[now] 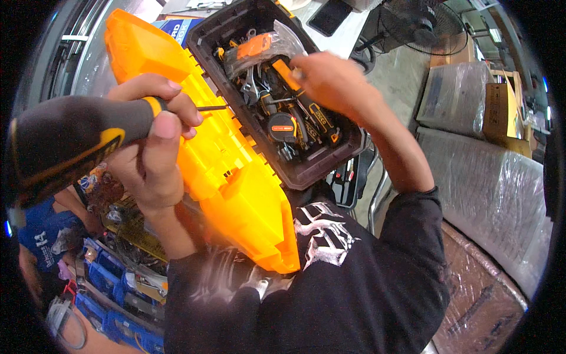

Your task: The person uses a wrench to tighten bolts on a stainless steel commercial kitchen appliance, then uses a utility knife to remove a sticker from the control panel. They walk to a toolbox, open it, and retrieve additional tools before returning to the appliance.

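Close in front of me at the left, my left hand is closed round a screwdriver with a thick black and yellow handle. Its thin metal shaft points right, across the open orange lid of a black toolbox. My right hand reaches over the box's right side, fingers curled beside an orange-yellow bar. Whether they grip that bar is unclear. Inside lie a tape measure, an adjustable wrench, several black and yellow hand tools, and a clear plastic bag with an orange piece.
A phone lies on the white table beyond the box. A black fan stands far right, near wrapped boxes. At lower left are blue bins and another person in a blue shirt.
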The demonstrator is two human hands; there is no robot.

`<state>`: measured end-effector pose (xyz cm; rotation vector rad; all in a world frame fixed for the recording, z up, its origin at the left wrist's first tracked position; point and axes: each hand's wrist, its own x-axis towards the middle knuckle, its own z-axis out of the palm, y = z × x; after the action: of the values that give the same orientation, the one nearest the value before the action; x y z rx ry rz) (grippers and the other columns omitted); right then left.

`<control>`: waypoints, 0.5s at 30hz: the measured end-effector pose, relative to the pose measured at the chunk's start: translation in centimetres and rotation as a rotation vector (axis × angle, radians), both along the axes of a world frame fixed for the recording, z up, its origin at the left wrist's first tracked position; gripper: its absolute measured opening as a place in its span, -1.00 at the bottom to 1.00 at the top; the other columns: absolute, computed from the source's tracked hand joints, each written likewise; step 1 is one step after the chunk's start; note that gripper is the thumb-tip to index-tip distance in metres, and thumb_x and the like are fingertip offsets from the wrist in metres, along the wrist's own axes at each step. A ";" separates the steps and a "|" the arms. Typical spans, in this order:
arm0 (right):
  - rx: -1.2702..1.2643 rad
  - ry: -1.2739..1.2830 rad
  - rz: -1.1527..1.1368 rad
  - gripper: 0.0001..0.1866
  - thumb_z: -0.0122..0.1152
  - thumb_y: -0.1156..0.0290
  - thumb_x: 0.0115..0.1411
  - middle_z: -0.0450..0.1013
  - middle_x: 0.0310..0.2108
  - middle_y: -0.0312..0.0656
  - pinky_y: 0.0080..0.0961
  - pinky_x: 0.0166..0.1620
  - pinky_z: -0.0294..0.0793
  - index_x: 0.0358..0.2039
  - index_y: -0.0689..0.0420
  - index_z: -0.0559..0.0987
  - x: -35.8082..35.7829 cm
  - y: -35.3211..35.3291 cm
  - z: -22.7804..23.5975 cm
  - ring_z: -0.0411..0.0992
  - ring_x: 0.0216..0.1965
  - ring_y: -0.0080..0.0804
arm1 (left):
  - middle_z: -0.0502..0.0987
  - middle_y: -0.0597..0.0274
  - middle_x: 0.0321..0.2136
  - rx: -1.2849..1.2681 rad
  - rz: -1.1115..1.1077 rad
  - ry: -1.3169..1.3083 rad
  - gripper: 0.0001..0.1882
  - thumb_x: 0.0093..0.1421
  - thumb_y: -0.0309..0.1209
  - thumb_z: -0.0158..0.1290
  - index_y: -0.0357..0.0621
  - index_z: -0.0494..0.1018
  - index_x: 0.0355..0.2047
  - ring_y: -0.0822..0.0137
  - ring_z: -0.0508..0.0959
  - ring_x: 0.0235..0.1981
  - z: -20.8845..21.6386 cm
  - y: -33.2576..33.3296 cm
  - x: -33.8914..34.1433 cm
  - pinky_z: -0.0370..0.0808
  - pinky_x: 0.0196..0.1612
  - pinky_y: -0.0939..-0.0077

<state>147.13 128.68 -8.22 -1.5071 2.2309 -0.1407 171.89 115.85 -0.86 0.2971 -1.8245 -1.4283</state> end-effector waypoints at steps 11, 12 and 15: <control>0.379 -0.143 0.284 -0.22 0.10 -0.32 0.28 0.61 -0.17 0.14 0.05 -0.06 0.57 0.17 0.15 0.51 3.0 -0.1 -7.6 0.58 -0.08 0.18 | 0.53 0.20 -0.44 0.045 -0.028 0.015 -0.72 0.30 -0.37 0.10 -0.31 0.40 -0.09 0.44 0.50 -0.40 0.0 -0.4 0.8 0.44 -0.15 0.52; 0.373 -0.137 0.296 -0.22 0.10 -0.33 0.28 0.61 -0.17 0.14 0.04 -0.06 0.57 0.18 0.13 0.51 3.1 0.4 -7.4 0.58 -0.09 0.18 | 0.53 0.20 -0.43 0.061 -0.035 0.020 -0.72 0.29 -0.38 0.11 -0.31 0.40 -0.09 0.43 0.50 -0.39 -0.1 -0.5 0.9 0.44 -0.14 0.51; 0.324 -0.147 0.252 -0.30 0.14 -0.28 0.28 0.61 -0.24 0.14 0.02 -0.10 0.58 0.13 0.08 0.55 3.3 1.8 -6.3 0.59 -0.14 0.17 | 0.54 0.23 -0.41 -0.017 -0.031 -0.010 -0.72 0.28 -0.38 0.13 -0.29 0.42 -0.10 0.42 0.51 -0.35 -0.2 -0.8 0.9 0.45 -0.09 0.50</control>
<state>150.47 130.49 -14.50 -1.5244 1.8273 0.1745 172.77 115.05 -1.06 0.2693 -1.8550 -1.4342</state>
